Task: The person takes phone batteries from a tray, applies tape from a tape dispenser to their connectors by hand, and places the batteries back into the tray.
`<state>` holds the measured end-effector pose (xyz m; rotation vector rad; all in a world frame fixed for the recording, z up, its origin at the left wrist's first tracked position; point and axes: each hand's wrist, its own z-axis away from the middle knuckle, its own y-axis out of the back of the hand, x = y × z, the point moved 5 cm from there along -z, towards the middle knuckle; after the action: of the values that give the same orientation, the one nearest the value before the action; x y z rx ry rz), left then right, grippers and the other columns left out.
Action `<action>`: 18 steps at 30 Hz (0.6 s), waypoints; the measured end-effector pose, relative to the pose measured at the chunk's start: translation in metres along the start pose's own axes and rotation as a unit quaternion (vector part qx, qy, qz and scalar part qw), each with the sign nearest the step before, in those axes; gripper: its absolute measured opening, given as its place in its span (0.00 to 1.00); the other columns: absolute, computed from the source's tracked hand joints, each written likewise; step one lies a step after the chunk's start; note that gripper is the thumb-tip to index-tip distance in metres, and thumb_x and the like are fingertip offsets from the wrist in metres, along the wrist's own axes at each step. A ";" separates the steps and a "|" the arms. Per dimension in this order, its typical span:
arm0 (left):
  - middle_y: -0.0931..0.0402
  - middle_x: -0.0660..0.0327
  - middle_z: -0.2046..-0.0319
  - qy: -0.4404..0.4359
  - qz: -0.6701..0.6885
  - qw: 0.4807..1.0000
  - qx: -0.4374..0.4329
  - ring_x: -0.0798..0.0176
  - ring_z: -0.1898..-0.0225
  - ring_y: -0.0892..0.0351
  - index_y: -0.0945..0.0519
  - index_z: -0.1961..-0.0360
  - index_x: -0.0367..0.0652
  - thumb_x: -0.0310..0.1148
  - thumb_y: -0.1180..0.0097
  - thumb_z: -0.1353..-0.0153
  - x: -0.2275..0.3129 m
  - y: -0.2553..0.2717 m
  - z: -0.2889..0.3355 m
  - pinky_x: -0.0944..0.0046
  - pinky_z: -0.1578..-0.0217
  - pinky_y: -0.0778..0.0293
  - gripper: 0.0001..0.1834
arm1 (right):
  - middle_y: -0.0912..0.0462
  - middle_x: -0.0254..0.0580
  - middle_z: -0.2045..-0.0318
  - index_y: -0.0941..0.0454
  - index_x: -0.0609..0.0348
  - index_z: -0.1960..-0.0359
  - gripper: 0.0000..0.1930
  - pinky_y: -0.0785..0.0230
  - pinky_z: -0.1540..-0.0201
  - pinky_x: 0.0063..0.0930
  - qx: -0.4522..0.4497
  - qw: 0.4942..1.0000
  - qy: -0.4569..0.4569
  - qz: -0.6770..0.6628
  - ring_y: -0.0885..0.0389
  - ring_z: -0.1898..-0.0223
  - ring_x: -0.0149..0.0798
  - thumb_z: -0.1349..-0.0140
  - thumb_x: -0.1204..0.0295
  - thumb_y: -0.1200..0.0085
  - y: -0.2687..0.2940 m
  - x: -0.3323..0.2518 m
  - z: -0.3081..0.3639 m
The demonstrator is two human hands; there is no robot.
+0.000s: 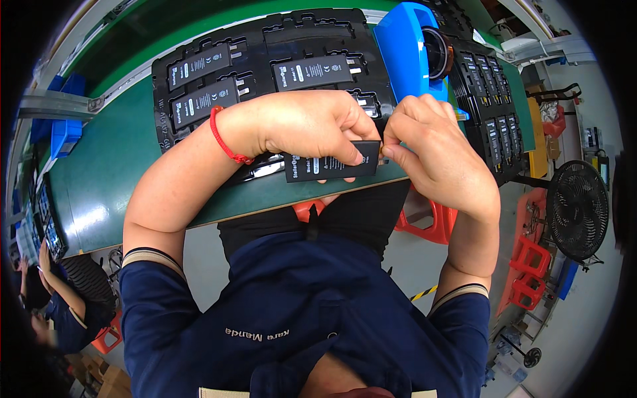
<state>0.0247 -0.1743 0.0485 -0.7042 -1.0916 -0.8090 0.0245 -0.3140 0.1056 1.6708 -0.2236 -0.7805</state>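
Note:
A flat black phone battery (325, 166) is gripped in my left hand (305, 126), held level above the near edge of the green bench. The thumb presses on its printed face and fingers support it from below. At the battery's right end, my right hand (434, 149) pinches with thumb and forefinger; what sits between those fingertips is too small to make out. Beyond my hands lies a black moulded tray (252, 53) with several batteries in its pockets, among them one battery (312, 71) just above my left wrist. Part of the tray is hidden by my left forearm.
A blue tape dispenser (405, 53) stands right of the tray. Farther right sits a stack of black trays (491, 99) holding several batteries. The green bench's edge (232, 213) runs close to my lap. A black fan (577, 209) stands at right; another person (63, 292) works at far left.

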 end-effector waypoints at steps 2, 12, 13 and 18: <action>0.17 0.62 0.66 -0.001 -0.003 1.000 0.000 0.75 0.66 0.20 0.21 0.52 0.30 0.18 0.47 0.38 -0.002 0.000 -0.001 0.73 0.63 0.23 0.13 | 0.28 0.42 0.69 0.25 0.59 0.72 0.04 0.42 0.55 0.37 0.002 1.000 -0.010 0.009 0.31 0.62 0.46 0.45 0.75 0.42 -0.001 0.000 0.000; 0.16 0.60 0.61 -0.006 -0.034 0.999 0.031 0.75 0.61 0.21 0.23 0.48 0.28 0.16 0.50 0.38 -0.005 0.000 -0.005 0.73 0.58 0.23 0.16 | 0.23 0.44 0.77 0.22 0.61 0.81 0.09 0.37 0.60 0.40 0.075 0.984 -0.112 0.119 0.25 0.66 0.47 0.50 0.70 0.36 0.002 -0.008 0.000; 0.17 0.59 0.58 0.003 -0.023 0.999 0.037 0.75 0.59 0.21 0.23 0.46 0.29 0.16 0.49 0.38 -0.007 0.002 -0.005 0.72 0.56 0.23 0.18 | 0.23 0.44 0.77 0.22 0.61 0.81 0.09 0.37 0.60 0.40 0.080 0.983 -0.114 0.120 0.25 0.66 0.47 0.50 0.70 0.36 0.003 -0.007 0.002; 0.17 0.58 0.57 -0.055 0.024 0.996 0.060 0.71 0.57 0.20 0.22 0.47 0.29 0.17 0.47 0.37 0.002 0.006 -0.002 0.70 0.52 0.24 0.17 | 0.22 0.41 0.76 0.23 0.58 0.79 0.13 0.36 0.64 0.41 0.227 0.943 -0.185 0.160 0.25 0.69 0.46 0.51 0.66 0.31 0.014 0.007 0.026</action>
<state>0.0313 -0.1731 0.0494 -0.6780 -1.2074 -0.6644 0.0180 -0.3422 0.1143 1.8337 -0.9772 -0.8282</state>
